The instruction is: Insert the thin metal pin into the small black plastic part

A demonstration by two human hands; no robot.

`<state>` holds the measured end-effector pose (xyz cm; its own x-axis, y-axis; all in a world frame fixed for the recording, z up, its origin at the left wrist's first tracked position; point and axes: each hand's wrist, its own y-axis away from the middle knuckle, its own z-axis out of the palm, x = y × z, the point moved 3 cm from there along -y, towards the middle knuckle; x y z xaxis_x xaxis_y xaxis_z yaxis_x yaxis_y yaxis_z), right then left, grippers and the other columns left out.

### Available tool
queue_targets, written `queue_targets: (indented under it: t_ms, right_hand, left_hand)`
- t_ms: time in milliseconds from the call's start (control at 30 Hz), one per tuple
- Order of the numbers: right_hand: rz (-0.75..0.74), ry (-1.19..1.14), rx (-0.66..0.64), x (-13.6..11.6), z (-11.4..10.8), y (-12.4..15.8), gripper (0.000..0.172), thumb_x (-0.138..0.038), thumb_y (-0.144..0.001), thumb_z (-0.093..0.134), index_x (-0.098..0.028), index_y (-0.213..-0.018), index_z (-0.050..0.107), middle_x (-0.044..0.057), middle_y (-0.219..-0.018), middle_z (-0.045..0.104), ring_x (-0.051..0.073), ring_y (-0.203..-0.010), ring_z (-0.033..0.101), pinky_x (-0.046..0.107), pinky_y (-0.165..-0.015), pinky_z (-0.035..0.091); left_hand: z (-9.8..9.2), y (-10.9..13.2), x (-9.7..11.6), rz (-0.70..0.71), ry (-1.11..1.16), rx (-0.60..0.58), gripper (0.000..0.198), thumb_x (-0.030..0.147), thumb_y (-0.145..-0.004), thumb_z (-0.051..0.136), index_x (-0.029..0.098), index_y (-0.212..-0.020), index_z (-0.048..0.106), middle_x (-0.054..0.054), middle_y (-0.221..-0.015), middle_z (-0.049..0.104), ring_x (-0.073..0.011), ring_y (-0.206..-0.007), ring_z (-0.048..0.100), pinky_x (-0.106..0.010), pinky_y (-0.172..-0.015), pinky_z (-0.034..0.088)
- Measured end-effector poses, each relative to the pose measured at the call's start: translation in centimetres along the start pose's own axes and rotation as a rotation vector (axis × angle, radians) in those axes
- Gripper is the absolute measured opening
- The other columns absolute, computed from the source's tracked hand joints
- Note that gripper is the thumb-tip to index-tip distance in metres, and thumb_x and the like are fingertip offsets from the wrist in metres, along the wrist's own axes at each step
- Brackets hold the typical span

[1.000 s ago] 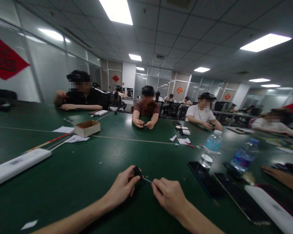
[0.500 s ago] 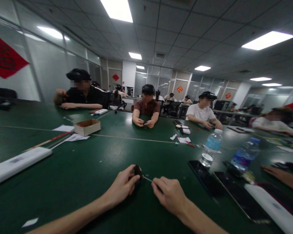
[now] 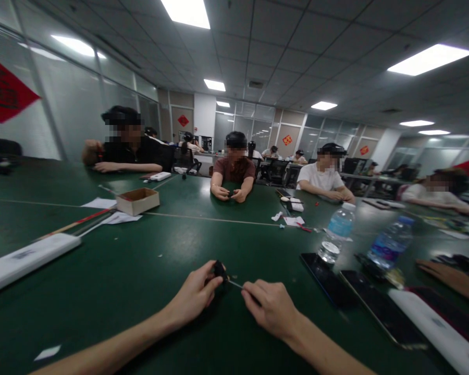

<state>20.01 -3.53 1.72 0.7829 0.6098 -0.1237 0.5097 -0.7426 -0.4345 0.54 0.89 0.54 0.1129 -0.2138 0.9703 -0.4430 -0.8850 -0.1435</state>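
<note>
My left hand [image 3: 195, 294] pinches a small black part [image 3: 219, 270] just above the green table [image 3: 133, 271]. My right hand [image 3: 269, 307] is closed around a thin metal tool [image 3: 235, 284] whose tip points into the black part. Both hands sit near the table's front edge, a few centimetres apart, forearms resting toward me. What the tool's handle looks like is hidden inside my right fist.
Two dark phones [image 3: 328, 278] and two water bottles [image 3: 338, 232] lie to the right. A white power strip [image 3: 27, 260] lies left, a cardboard box [image 3: 137, 200] and papers beyond. Several people sit across the table; another person's hand [image 3: 449, 278] rests far right.
Both hands keep their hold. The view has tilted slightly, so everything sits a little higher in the frame.
</note>
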Motion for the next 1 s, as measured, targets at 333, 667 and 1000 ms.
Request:
queue_targets:
  t_ms: [333,667,1000]
  right_hand:
    - [0.077,0.017,0.015,0.18,0.26,-0.11,0.024,-0.027,-0.095,0.038,-0.023,-0.099,0.061,0.001,-0.077,0.061,0.013,-0.066,0.056,0.024,-0.061,0.036]
    - [0.095,-0.016,0.015,0.22,0.05,-0.2,0.024,-0.027,-0.095,0.038,-0.022,-0.1,0.061,0.002,-0.077,0.061,0.012,-0.065,0.056,0.023,-0.061,0.037]
    - [0.095,-0.014,0.021,0.27,0.11,-0.29,0.024,-0.027,-0.095,0.039,-0.022,-0.099,0.062,0.002,-0.077,0.062,0.012,-0.065,0.056,0.024,-0.061,0.037]
  left_hand:
    - [-0.01,-0.16,0.24,0.013,-0.01,-0.024,0.028,0.04,-0.089,0.043,0.018,-0.105,0.048,0.0,-0.074,0.055,-0.0066,-0.044,0.038,-0.018,-0.04,0.03]
    - [0.12,-0.14,0.16,0.005,0.037,-0.043,0.026,0.038,-0.089,0.045,0.018,-0.105,0.049,0.001,-0.074,0.054,-0.0065,-0.046,0.037,-0.018,-0.04,0.029]
    - [0.06,-0.2,0.21,0.013,0.046,-0.032,0.026,0.037,-0.089,0.046,0.017,-0.105,0.049,0.0,-0.076,0.055,-0.0066,-0.047,0.038,-0.018,-0.041,0.029]
